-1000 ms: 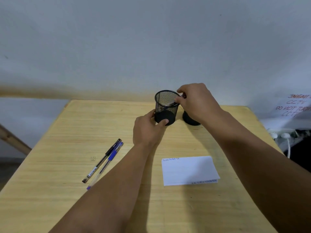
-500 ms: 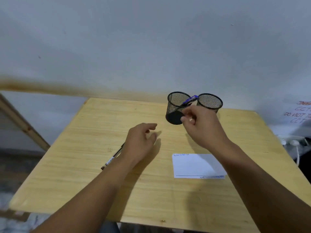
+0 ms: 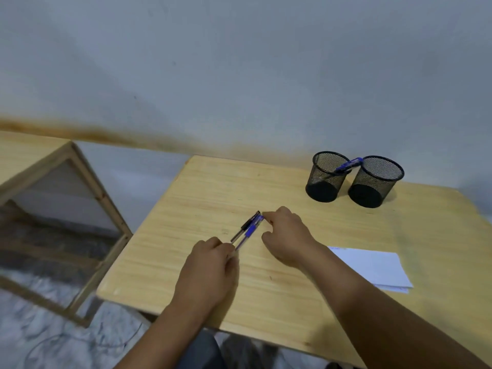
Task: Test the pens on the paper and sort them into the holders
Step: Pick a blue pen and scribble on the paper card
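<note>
Two pens lie side by side on the wooden table [image 3: 213, 187]: a black pen [image 3: 245, 225] and a blue pen [image 3: 250, 230] just right of it. My left hand [image 3: 210, 270] pinches the near end of the blue pen with curled fingers. My right hand [image 3: 287, 235] has its fingertips on the far cap end of the same pen. At the back right stand two black mesh holders. The left holder [image 3: 326, 182] has another blue pen [image 3: 348, 165] leaning in it. The right holder [image 3: 374, 185] looks empty. White paper [image 3: 372, 267] lies at the right, partly under my right forearm.
A wooden frame [image 3: 101, 198] stands on the floor left of the table, close to its left edge. Thin cables [image 3: 80, 339] lie on the floor below. A pale wall rises right behind the holders.
My right hand came back from the holders, leaving a blue pen in the left one, and reached the pens on the table. My left hand also moved onto them. The view swung left.
</note>
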The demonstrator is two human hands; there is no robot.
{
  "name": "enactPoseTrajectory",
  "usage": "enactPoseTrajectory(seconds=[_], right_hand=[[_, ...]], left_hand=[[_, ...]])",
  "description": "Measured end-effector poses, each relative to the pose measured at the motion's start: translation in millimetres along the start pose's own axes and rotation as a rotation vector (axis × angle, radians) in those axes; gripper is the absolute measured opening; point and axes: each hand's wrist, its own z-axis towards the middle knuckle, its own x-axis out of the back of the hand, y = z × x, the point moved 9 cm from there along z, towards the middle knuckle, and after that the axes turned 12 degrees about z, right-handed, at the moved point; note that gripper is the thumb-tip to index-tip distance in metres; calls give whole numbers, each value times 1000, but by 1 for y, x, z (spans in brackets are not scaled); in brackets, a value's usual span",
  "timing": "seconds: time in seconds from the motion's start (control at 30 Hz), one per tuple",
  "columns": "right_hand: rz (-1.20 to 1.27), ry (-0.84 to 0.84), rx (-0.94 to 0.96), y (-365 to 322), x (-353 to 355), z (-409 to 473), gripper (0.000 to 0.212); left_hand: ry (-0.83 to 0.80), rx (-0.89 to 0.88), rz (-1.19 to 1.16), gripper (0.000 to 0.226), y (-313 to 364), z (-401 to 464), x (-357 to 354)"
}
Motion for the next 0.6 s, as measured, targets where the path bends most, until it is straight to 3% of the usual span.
enactPoseTrajectory(seconds=[0.13, 0.27, 0.4, 0.6], right_hand=[[43, 22, -16, -1, 0, -4, 45], [471, 81, -82, 10, 17, -22, 16], [1055, 37, -188, 30, 20, -44, 31], [1273, 213, -216, 63, 49, -78, 21]], left_hand=[[10, 7, -15, 17, 1, -3, -2], [19, 26, -121, 15, 4, -12, -2], [60, 82, -339, 11, 24, -23, -1], [47, 4, -582, 20, 89, -22, -13]])
